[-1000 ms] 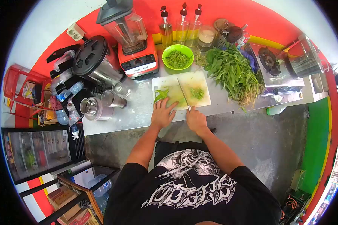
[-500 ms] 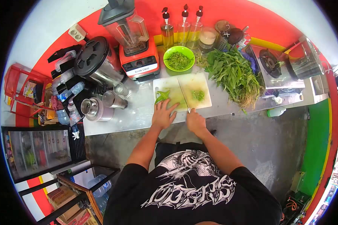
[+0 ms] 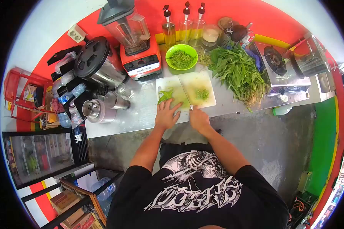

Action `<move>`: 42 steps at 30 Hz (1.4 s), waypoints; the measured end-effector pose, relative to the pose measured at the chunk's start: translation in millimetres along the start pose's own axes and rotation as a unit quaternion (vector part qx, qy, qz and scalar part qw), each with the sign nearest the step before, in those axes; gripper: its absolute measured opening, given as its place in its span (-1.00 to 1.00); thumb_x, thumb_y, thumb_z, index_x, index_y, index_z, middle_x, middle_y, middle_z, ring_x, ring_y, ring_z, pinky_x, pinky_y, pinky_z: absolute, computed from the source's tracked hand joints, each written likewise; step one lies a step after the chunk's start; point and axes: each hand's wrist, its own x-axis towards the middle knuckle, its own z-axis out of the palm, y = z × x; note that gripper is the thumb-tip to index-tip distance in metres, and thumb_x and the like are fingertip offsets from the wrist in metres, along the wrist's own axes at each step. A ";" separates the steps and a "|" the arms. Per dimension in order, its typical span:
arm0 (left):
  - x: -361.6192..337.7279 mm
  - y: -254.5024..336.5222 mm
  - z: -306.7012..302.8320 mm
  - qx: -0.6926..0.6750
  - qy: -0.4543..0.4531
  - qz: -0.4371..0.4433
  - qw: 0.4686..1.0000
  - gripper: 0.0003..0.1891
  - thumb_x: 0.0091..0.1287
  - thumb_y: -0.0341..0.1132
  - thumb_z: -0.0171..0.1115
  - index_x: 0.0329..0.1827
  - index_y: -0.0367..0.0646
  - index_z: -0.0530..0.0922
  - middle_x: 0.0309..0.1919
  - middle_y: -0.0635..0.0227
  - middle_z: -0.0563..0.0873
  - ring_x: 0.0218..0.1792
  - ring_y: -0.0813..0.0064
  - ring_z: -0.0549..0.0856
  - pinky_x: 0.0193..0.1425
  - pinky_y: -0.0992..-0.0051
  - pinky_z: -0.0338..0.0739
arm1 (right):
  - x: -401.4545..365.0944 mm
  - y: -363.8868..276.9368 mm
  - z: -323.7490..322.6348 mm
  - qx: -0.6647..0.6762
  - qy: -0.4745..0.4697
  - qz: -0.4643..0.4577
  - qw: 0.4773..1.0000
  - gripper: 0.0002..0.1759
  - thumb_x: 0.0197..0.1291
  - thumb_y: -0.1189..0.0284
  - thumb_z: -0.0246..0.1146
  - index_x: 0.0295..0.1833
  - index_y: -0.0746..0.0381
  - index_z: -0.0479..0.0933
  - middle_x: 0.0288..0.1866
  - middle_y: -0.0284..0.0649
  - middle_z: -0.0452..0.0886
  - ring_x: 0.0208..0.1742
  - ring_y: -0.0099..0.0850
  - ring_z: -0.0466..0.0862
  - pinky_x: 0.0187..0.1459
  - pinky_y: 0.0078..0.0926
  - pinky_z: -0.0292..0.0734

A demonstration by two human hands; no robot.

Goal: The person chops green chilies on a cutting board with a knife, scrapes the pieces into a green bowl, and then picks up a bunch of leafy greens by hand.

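My left hand lies with fingers spread on the left part of a white cutting board, its fingertips at some green leaves. My right hand is closed round the handle of a knife at the board's front edge. The blade points away from me across the board. To the right of the blade is a small pile of chopped greens. A green bowl of chopped greens stands just behind the board.
A heap of leafy greens lies right of the board. Behind are a red blender and pump bottles. Metal cups stand at the left, a stove at the right. The steel table's front edge runs before me.
The view has shifted slightly. Both hands stay in nearly the same places, with the knife still in my right hand.
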 end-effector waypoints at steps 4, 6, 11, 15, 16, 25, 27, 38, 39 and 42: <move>-0.8 0.4 -0.4 -0.005 0.002 0.002 1.000 -0.51 0.40 -0.05 0.22 0.43 0.39 0.56 0.39 0.19 0.43 0.37 0.02 0.36 0.49 0.02 0.18 | 2.3 -3.0 -8.0 -0.006 0.016 -0.028 0.999 -0.55 0.54 0.15 0.05 0.09 0.40 0.41 -0.07 0.27 0.71 -0.03 0.20 0.76 0.04 0.10 0.65; -1.1 0.9 -0.4 0.000 0.003 -0.005 1.000 -0.51 0.40 -0.05 0.22 0.43 0.39 0.56 0.39 0.19 0.43 0.37 0.01 0.35 0.49 0.02 0.19 | -4.3 -0.6 -9.6 0.009 0.006 -0.034 0.999 -0.56 0.54 0.15 0.04 0.07 0.40 0.41 -0.10 0.28 0.71 -0.04 0.19 0.76 0.01 0.11 0.66; -1.4 -1.6 0.2 -0.001 -0.003 -0.006 1.000 -0.51 0.41 -0.03 0.22 0.43 0.42 0.55 0.39 0.19 0.43 0.36 0.00 0.37 0.47 0.03 0.22 | -6.2 4.6 8.2 0.002 0.010 -0.008 1.000 -0.58 0.54 0.15 0.04 0.03 0.36 0.40 -0.15 0.25 0.72 -0.10 0.18 0.77 -0.02 0.10 0.66; -1.2 -0.6 0.5 -0.002 0.008 0.003 1.000 -0.51 0.40 -0.05 0.23 0.42 0.38 0.57 0.39 0.15 0.44 0.35 -0.01 0.36 0.46 0.02 0.21 | 8.2 3.3 4.1 -0.029 0.056 -0.039 0.997 -0.58 0.54 0.14 0.04 -0.01 0.36 0.43 -0.17 0.22 0.72 -0.12 0.17 0.77 -0.04 0.10 0.67; -1.7 0.0 0.4 0.007 0.008 0.000 1.000 -0.51 0.40 -0.03 0.23 0.43 0.42 0.55 0.40 0.19 0.43 0.36 0.00 0.37 0.47 0.04 0.22 | 7.1 3.6 2.0 -0.015 0.053 -0.048 0.997 -0.57 0.54 0.14 0.04 -0.02 0.36 0.44 -0.17 0.22 0.72 -0.12 0.17 0.77 -0.05 0.10 0.67; -1.0 1.0 -2.0 -0.003 -0.012 -0.011 1.000 -0.50 0.41 -0.03 0.23 0.44 0.43 0.54 0.40 0.22 0.43 0.37 0.02 0.36 0.47 0.04 0.23 | 6.1 -0.8 6.4 -0.016 0.017 -0.015 1.000 -0.55 0.54 0.13 0.05 0.07 0.38 0.43 -0.11 0.19 0.74 -0.06 0.15 0.78 0.01 0.03 0.67; -0.2 1.8 -2.7 0.007 -0.016 -0.010 1.000 -0.50 0.41 -0.03 0.22 0.44 0.42 0.54 0.40 0.22 0.43 0.37 0.02 0.36 0.47 0.05 0.22 | 13.0 -1.6 5.4 -0.018 0.028 -0.028 0.999 -0.55 0.54 0.13 0.05 0.07 0.38 0.43 -0.11 0.19 0.74 -0.07 0.15 0.78 0.00 0.04 0.68; 0.8 1.5 -1.5 0.002 -0.022 -0.015 1.000 -0.52 0.41 -0.02 0.22 0.42 0.41 0.56 0.39 0.25 0.42 0.39 0.03 0.34 0.50 0.02 0.19 | 5.6 -8.4 2.8 -0.021 0.037 -0.027 0.999 -0.56 0.52 0.17 0.07 0.04 0.41 0.46 -0.13 0.17 0.76 -0.07 0.10 0.80 -0.01 -0.02 0.71; 1.1 2.1 -1.6 0.004 -0.023 -0.011 1.000 -0.52 0.41 -0.02 0.22 0.42 0.41 0.56 0.39 0.25 0.42 0.39 0.03 0.34 0.50 0.02 0.19 | 12.1 -8.4 2.4 -0.018 0.038 -0.025 0.999 -0.56 0.52 0.17 0.07 0.04 0.41 0.46 -0.13 0.17 0.76 -0.07 0.10 0.80 -0.01 -0.02 0.71; 0.4 3.9 -2.0 -0.001 -0.007 -0.013 1.000 -0.52 0.40 -0.03 0.23 0.41 0.38 0.58 0.38 0.24 0.43 0.38 0.03 0.35 0.51 0.03 0.18 | 18.2 -9.4 1.4 -0.033 0.043 -0.056 0.997 -0.57 0.49 0.18 0.11 0.04 0.41 0.46 -0.13 0.15 0.76 -0.07 0.09 0.80 -0.01 -0.02 0.71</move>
